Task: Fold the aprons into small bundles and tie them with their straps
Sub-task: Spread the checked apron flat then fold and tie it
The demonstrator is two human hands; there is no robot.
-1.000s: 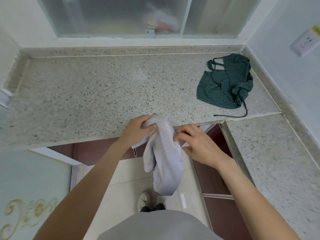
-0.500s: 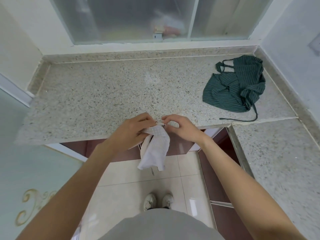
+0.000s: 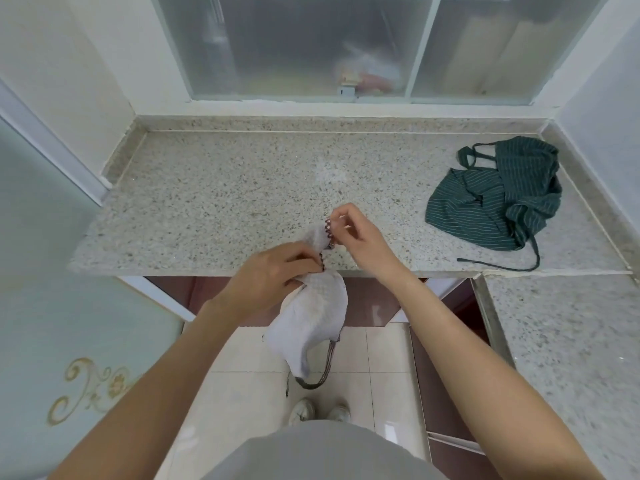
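Note:
A white checked apron (image 3: 311, 317) with a dark patterned trim hangs bunched over the counter's front edge, most of it dangling toward the floor. My left hand (image 3: 273, 275) grips its upper part at the counter edge. My right hand (image 3: 356, 233) pinches the trimmed top edge and holds it up over the counter. A strap loop (image 3: 322, 372) hangs below the cloth. A dark green striped apron (image 3: 498, 199) lies crumpled at the right end of the counter, one strap trailing to the front edge.
The speckled granite counter (image 3: 225, 202) runs under a frosted window (image 3: 311, 46) and turns along the right wall (image 3: 571, 341). Dark red cabinet fronts sit below. My shoes (image 3: 318, 410) stand on pale floor tiles. A pale door with a gold ornament (image 3: 93, 386) is at left.
My hands have risen and moved onto the counter edge with the white apron. My right hand has pulled the trimmed edge up and away from my left hand. The camera tilted upward.

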